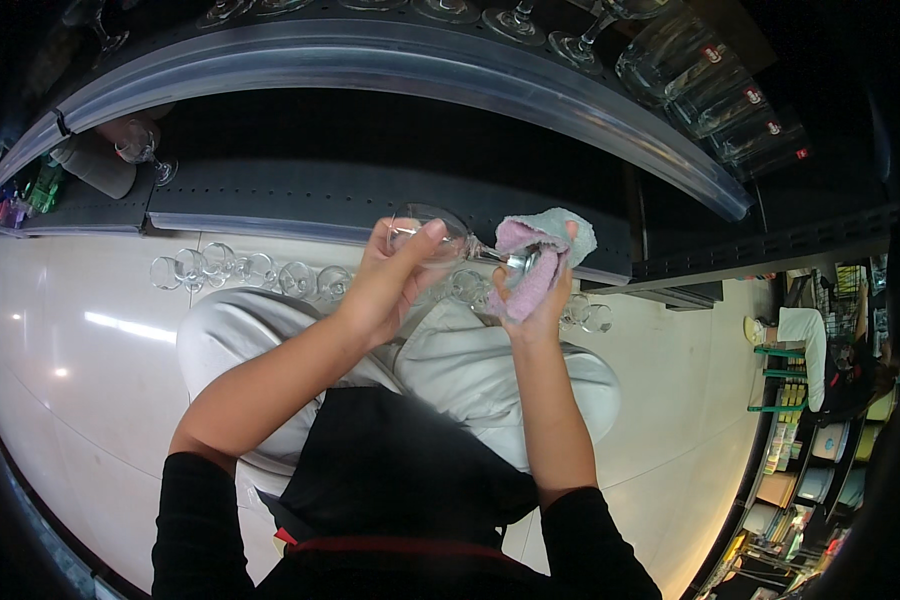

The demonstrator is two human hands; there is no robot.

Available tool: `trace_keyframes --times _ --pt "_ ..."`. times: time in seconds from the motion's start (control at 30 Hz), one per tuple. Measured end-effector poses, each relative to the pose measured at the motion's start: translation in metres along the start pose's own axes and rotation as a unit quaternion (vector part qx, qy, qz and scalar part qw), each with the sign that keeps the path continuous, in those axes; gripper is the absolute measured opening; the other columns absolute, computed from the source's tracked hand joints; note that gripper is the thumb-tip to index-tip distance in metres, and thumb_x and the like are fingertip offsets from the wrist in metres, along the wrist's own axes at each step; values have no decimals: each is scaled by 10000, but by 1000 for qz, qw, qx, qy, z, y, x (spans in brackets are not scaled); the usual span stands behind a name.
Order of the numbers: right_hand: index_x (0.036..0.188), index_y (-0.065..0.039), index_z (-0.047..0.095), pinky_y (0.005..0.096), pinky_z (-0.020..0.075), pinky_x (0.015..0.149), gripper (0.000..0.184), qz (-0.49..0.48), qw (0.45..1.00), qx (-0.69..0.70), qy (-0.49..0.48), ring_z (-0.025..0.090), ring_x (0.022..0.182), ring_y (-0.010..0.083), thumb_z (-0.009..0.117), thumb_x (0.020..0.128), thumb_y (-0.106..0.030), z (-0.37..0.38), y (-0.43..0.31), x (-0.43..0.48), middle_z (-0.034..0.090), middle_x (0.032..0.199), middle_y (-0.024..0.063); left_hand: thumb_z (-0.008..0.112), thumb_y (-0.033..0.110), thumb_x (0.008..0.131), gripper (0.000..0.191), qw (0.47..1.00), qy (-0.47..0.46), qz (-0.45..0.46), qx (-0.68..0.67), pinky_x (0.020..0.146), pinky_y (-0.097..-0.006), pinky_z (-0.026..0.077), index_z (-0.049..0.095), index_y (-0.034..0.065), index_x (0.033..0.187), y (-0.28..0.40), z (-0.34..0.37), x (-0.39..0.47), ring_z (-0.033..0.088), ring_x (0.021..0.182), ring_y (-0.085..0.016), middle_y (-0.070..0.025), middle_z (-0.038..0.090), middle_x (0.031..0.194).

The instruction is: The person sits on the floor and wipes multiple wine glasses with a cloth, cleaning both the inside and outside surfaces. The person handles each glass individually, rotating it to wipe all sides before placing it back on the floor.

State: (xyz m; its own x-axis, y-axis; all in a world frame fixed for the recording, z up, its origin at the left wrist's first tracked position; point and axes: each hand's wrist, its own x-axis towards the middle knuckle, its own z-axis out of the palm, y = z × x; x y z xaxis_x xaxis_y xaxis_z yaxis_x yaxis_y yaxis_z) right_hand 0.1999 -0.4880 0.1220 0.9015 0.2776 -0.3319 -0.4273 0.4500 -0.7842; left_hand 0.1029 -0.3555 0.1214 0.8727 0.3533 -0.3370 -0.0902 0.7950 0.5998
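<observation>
My left hand [401, 281] grips the bowl of a clear stemmed glass [450, 236], which lies sideways in the air before a black shelf. A pink and grey-green cloth [544, 255] is in my right hand [544, 300], bunched around the foot end of that glass. Beyond and below my hands, several stemmed glasses [296, 280] stand in a row on the floor, between my knees and the shelf's lower edge. Part of that row is hidden behind my hands. One small stemmed glass [146, 154] stands at the left on the lower shelf.
A clear plastic-edged upper shelf [390, 56] curves over the lower black shelf [307, 191]. Stemmed glasses [514, 22] and glass tumblers [682, 67] stand on it. A grey cap-like thing [97, 161] lies far left. Another person [844, 382] is at the far right, by stocked shelves.
</observation>
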Motion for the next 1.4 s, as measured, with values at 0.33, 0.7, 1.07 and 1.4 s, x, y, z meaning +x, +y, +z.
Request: trace_keyframes --times 0.33,0.7,1.07,1.4 --pt "1265 2 506 364 457 908 732 -62 987 92 -114 581 1006 235 474 899 -631 -37 -58 31 600 1107 113 714 412 836 547 980 70 -170 -79 877 -282 575 463 -52 981 5 3 -2 617 1078 -321 -273 530 1152" --pt "1232 -67 479 366 516 780 570 48 976 -45 -209 596 925 219 444 943 -557 4 -17 0 603 1027 113 832 92 719 610 952 -41 251 173 882 -333 551 335 76 1072 6 -3 -2 632 995 -201 -98 566 1040" --pt "1123 -63 558 241 467 560 391 44 968 -209 -130 598 797 89 662 896 -364 0 -1 -1 624 990 28 883 60 620 737 660 -201 417 592 911 -444 527 351 59 1130 16 -5 -17 597 1101 -303 -146 534 1132" --pt "901 -37 602 247 378 395 397 119 977 -132 -120 543 507 142 631 853 -430 3 -2 0 593 694 78 851 -23 615 751 812 -258 380 360 980 -457 497 403 106 1203 31 0 -9 531 1216 -347 -148 541 1205"
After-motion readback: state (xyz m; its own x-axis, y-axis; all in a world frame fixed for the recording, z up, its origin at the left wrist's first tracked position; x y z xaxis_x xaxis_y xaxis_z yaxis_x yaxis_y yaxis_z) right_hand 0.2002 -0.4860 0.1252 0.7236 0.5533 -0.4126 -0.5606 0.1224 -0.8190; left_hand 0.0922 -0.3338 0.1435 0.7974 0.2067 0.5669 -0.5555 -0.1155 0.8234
